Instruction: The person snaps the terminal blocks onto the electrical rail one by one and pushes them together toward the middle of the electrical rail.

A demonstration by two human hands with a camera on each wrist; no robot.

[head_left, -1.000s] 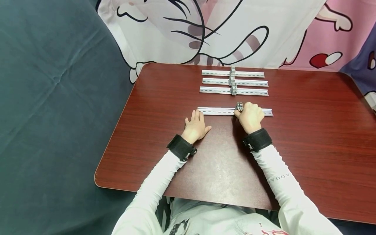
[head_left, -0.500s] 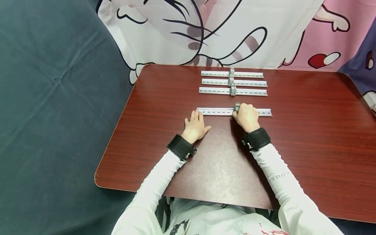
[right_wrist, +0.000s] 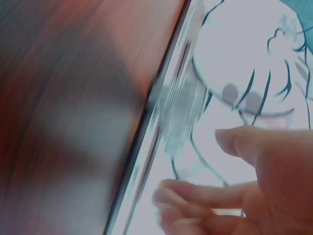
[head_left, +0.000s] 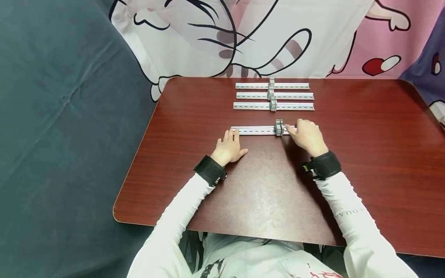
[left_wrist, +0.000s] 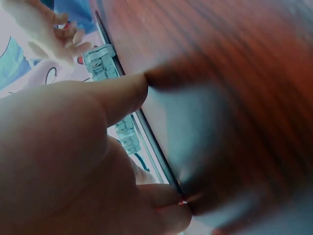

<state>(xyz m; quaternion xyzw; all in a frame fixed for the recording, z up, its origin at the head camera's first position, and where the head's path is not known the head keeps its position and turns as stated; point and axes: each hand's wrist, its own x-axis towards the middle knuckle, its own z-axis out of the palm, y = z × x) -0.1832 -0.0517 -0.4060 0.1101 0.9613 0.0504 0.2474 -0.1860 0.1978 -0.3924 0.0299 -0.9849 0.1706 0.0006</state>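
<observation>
The nearest slotted metal DIN rail [head_left: 255,131] lies across the table with grey terminal blocks [head_left: 279,127] clipped on, a little right of its middle. My left hand [head_left: 227,148] rests with extended fingers at the rail's left end, thumb out to the side. Just right of the blocks, my right hand [head_left: 307,137] hovers over the rail's right part and hides much of it. In the right wrist view that hand [right_wrist: 259,181] has loosely bent, parted fingers with nothing between them, and the blocks [right_wrist: 181,107] are blurred. The left wrist view shows blocks [left_wrist: 101,61] beyond my left thumb.
Three more rails lie parallel farther back: a far one [head_left: 252,85], a middle one [head_left: 252,95] and a nearer one [head_left: 250,105]. Each carries blocks near its middle. A printed cloth [head_left: 278,38] hangs behind the brown table [head_left: 368,173].
My right hand has let go of the terminal blocks and moved right, leaving them in full view on the rail. The left hand stays at the rail's left end. The head view has shifted slightly.
</observation>
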